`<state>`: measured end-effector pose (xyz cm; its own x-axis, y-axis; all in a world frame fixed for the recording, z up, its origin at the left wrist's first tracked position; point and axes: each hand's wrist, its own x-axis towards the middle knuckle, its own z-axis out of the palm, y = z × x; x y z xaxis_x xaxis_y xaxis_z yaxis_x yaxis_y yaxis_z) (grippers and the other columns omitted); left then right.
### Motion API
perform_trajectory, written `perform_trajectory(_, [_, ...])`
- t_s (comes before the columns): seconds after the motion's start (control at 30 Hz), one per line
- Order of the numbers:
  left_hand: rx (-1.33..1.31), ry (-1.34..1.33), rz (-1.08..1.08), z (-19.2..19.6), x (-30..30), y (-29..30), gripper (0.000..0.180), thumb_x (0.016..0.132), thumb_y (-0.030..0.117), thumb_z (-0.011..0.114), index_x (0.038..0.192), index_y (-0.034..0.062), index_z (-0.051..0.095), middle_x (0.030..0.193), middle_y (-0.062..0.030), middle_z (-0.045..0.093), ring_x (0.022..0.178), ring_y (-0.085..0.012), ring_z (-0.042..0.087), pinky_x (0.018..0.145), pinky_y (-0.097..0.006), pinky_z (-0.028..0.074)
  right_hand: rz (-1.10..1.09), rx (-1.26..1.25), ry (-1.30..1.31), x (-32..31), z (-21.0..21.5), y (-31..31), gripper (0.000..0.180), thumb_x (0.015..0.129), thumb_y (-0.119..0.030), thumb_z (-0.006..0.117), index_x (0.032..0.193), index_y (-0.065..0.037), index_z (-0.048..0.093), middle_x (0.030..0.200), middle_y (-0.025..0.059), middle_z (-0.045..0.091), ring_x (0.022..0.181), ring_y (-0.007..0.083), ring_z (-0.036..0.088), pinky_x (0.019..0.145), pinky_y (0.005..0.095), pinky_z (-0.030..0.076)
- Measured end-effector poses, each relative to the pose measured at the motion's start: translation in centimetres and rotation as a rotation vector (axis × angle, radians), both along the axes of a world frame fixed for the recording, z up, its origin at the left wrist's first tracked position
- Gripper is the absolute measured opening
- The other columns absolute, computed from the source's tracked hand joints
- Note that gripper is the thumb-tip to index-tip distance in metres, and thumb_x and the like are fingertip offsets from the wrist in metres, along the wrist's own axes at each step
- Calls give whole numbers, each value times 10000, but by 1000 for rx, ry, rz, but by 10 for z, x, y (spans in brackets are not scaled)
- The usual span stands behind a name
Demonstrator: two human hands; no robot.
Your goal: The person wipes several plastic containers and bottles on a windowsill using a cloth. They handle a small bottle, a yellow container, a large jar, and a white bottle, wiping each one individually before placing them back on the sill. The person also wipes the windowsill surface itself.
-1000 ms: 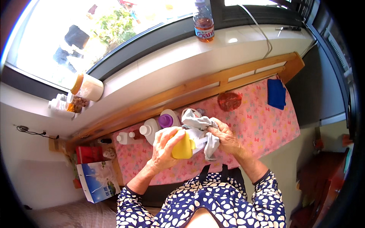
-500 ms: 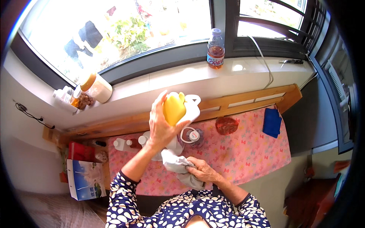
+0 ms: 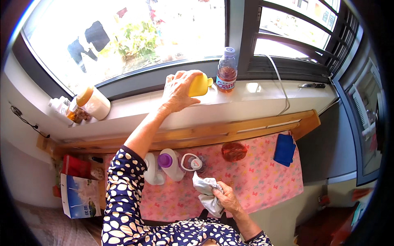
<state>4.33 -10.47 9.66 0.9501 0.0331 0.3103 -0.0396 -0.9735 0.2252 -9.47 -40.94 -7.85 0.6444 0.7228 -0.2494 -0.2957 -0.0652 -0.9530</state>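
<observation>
My left hand is closed around a white container with a yellow lid, its lid tab pointing right. The container is at the windowsill, just left of a clear plastic bottle of reddish-brown liquid; whether its base rests on the sill is hidden. Over the near side of the bed-like surface, my right hand grips a crumpled light grey cloth. Beyond the cloth stand a white jug with a purple cap, another white jug and a clear bottle with a white handle ring.
Several jars stand at the sill's left end. A wooden rail runs below the sill. On the pink patterned cover lie a red translucent item and a folded blue cloth. A printed carton stands at left.
My left hand has carried the yellow-lidded container forward and up from over the pink cover to the windowsill. My right hand still holds the cloth, now slightly farther right.
</observation>
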Motion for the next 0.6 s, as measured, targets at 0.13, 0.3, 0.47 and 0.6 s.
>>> perform_trajectory(0.13, [-1, 83, -152, 7, 16, 8, 774, 588, 116, 796, 1279, 225, 464, 1293, -45, 513, 1256, -272, 397, 1067, -424, 259, -32, 18, 42, 5, -12, -1, 182, 930, -144, 552, 1062, -20, 577, 850, 2, 596, 778, 77, 513, 697, 241, 450])
perform_trajectory(0.3, [16, 53, -265, 1, 29, 15, 744, 609, 72, 772, 1275, 248, 492, 1370, -49, 444, 1306, -286, 330, 1089, -452, 254, -19, -15, 14, 16, -12, 1, 177, 927, -148, 557, 1046, -19, 578, 830, 1, 589, 770, 79, 510, 683, 249, 446])
perform_trajectory(0.47, [36, -94, -201, -18, 30, 13, 726, 642, 104, 774, 1282, 341, 527, 1328, -75, 419, 1237, -293, 351, 1037, -447, 288, -17, -55, -21, 20, -6, 4, 160, 907, -117, 561, 1019, -6, 588, 819, -11, 589, 753, 68, 509, 683, 235, 442])
perform_trajectory(0.6, [84, -245, -148, -45, 29, 16, 771, 668, 147, 763, 1344, 350, 456, 1348, -96, 404, 1262, -323, 340, 1048, -461, 264, -13, -91, -21, 19, -10, 7, 139, 884, -99, 569, 981, -4, 598, 805, -20, 585, 732, 69, 508, 681, 229, 440])
